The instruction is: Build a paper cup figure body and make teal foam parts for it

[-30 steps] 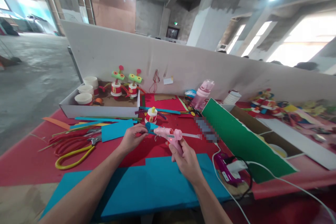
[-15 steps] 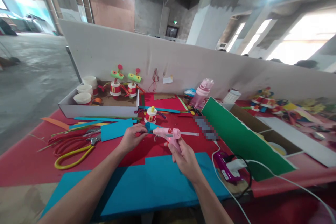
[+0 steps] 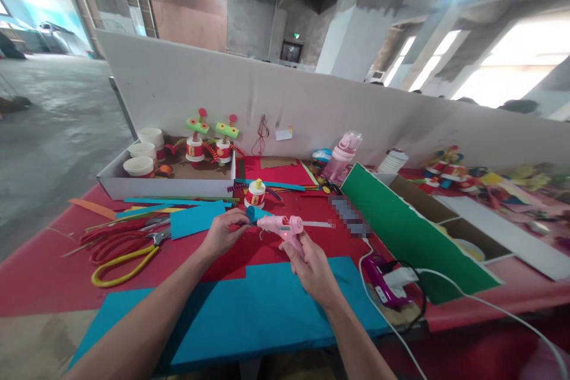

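My right hand (image 3: 312,264) is wrapped round the handle of a pink hot glue gun (image 3: 285,227), its nozzle pointing left. A clear glue stick (image 3: 318,224) sticks out of its back end. Pinched in my left hand (image 3: 226,230) is a rolled blue paper strip (image 3: 255,214), close to the nozzle; whether the two touch, I cannot tell. Just behind stands a white-and-red paper cup figure (image 3: 255,195) with dark coiled arms and a yellow top piece. Flat blue paper (image 3: 196,221) lies left of my left hand.
Yellow-handled pliers (image 3: 127,267) and red-handled scissors lie at left. A white box tray (image 3: 169,190) holds paper cups and two finished-looking figures. A green board (image 3: 409,231) leans at right, near a purple power strip (image 3: 387,288) with white cables. Blue sheets (image 3: 267,314) cover the front edge.
The glue gun has shifted slightly left, nearer the fingers of my left hand. My left hand keeps its pinch on the blue paper, almost in the same spot.
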{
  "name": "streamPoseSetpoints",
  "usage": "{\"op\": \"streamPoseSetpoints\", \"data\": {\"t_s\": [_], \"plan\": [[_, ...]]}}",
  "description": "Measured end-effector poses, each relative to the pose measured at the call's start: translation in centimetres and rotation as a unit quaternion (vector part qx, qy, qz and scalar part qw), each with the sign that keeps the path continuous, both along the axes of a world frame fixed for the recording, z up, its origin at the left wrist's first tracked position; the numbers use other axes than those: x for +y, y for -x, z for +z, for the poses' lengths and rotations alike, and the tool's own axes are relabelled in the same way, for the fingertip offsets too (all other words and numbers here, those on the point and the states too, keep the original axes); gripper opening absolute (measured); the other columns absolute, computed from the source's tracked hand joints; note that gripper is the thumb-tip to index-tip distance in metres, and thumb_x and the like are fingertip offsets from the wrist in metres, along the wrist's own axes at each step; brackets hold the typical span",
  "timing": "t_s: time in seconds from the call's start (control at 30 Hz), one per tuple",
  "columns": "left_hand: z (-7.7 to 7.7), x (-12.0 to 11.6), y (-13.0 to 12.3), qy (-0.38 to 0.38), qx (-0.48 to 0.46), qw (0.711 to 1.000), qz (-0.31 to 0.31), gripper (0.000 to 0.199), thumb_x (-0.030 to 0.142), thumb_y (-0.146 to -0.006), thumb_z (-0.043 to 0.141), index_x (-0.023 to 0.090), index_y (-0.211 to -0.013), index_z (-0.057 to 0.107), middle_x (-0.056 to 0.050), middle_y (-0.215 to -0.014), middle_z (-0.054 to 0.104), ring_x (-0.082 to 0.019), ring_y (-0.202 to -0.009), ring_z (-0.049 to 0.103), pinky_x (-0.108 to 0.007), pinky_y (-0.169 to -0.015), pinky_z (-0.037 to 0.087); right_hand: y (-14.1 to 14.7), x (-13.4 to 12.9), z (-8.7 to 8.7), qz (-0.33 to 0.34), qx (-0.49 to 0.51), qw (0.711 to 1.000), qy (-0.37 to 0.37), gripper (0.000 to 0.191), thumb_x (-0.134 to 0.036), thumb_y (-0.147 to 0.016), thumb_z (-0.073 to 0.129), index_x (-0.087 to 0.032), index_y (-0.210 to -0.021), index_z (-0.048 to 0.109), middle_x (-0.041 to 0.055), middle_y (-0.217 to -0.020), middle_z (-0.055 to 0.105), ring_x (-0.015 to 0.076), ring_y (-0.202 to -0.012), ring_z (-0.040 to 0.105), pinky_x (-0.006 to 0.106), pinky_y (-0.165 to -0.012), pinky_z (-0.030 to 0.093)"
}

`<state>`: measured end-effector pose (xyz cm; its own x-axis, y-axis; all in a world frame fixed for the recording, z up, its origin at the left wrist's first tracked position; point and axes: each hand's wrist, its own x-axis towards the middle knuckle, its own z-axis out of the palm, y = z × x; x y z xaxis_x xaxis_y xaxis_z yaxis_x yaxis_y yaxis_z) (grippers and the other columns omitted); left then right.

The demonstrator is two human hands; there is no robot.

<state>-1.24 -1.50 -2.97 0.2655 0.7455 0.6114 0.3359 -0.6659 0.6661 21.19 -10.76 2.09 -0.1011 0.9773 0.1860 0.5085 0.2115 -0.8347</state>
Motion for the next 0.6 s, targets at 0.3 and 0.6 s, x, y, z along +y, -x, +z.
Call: {"op": "streamPoseSetpoints", "data": {"t_s": [0.3,0.6], "plan": [[-0.14,0.17,0.03,-0.009,-0.004,1.000,-0.004,0.012,0.023,-0.084,0.063,0.019,-0.076,0.070,-0.005,-0.079,0.069,-0.017,-0.079,0.065,-0.027,-0.071,0.051,-0.32,0.10,-0.57,-0.005,0.001,1.000,-0.004,0.044,-0.046,-0.095,0.045,-0.016,-0.127,0.051,0.0091,-0.091,0.072,0.0152,-0.056,0.062,0.023,-0.049,0.045],[-0.17,0.18,0.03,-0.013,0.002,1.000,-0.006,0.010,0.022,-0.084,0.063,0.018,-0.076,0.069,-0.005,-0.081,0.069,-0.017,-0.080,0.065,-0.026,-0.072,0.051,-0.45,0.08,-0.67,-0.003,0.003,1.000,-0.007,0.039,-0.045,-0.095,0.045,-0.015,-0.119,0.054,0.0081,-0.087,0.071,0.0152,-0.058,0.062,0.022,-0.049,0.044]]}}
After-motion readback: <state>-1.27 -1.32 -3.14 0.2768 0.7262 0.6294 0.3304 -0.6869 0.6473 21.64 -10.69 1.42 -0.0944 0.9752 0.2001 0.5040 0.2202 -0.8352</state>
